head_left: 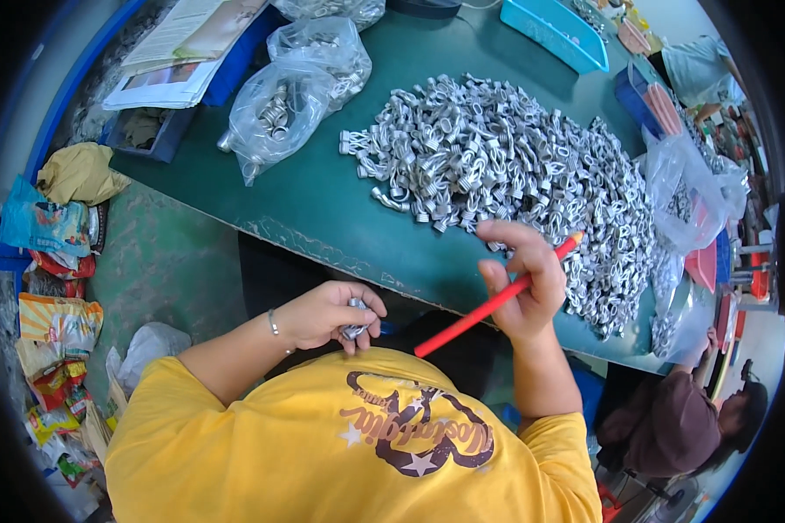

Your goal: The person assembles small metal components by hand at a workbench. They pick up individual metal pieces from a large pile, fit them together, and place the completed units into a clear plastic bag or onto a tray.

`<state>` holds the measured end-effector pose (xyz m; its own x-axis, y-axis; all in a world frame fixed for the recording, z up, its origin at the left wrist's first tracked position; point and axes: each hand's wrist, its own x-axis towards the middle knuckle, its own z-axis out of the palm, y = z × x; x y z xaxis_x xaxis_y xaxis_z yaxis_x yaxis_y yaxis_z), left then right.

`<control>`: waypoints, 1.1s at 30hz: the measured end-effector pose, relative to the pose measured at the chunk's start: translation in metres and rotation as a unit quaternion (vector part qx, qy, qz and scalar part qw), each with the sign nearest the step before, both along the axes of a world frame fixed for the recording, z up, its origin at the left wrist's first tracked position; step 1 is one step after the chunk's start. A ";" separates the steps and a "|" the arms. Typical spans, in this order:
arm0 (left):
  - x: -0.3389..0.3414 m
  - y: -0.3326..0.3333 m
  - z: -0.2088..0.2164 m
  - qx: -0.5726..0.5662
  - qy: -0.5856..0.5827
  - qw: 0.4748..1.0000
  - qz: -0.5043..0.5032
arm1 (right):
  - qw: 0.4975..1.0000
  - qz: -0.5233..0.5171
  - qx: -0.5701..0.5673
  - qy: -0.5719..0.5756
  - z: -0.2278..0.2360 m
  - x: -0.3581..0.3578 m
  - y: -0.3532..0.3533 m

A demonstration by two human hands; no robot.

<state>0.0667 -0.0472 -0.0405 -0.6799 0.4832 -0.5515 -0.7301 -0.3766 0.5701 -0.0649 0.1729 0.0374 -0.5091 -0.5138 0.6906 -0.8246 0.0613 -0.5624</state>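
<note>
My left hand [333, 315] is closed round a few small silver metal loop pieces [355, 319], held just off the table's front edge. In my right hand [529, 283] a long red pencil-like stick [473, 326] is gripped, its orange tip slanting up towards the right. The thumb and forefinger of that hand are apart, with nothing visible between their tips. Beyond it spreads a large heap of the same silver loop pieces [488, 148], each with a ribbed end. The right fingertips are close to the heap's near edge; whether they touch it I cannot tell.
The green table [262, 213] has a worn front edge. Clear bags of metal parts [279, 109], a blue-grey bin [148, 131] and papers [183, 52] stand left. A turquoise tray [554, 35] is at the back, plastic bags [685, 196] at right. Another person [680, 427] sits at lower right.
</note>
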 end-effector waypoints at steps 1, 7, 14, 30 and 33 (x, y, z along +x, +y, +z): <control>0.000 0.004 -0.020 -0.016 -0.034 0.999 0.025 | 0.999 0.015 0.014 0.035 0.007 -0.011 -0.008; -0.033 0.029 -0.083 -0.024 -0.180 0.973 0.140 | 0.953 -0.065 0.226 0.190 0.020 -0.054 -0.062; -0.015 0.027 -0.060 -0.231 0.211 0.943 -0.113 | 0.952 0.000 0.249 0.178 0.009 -0.049 -0.054; -0.042 0.040 0.042 -0.167 0.295 0.936 0.092 | 0.988 0.061 0.144 0.017 -0.032 0.005 0.027; -0.049 0.044 0.037 -0.189 0.330 0.918 0.110 | 0.994 -0.075 0.061 0.051 -0.029 0.004 0.032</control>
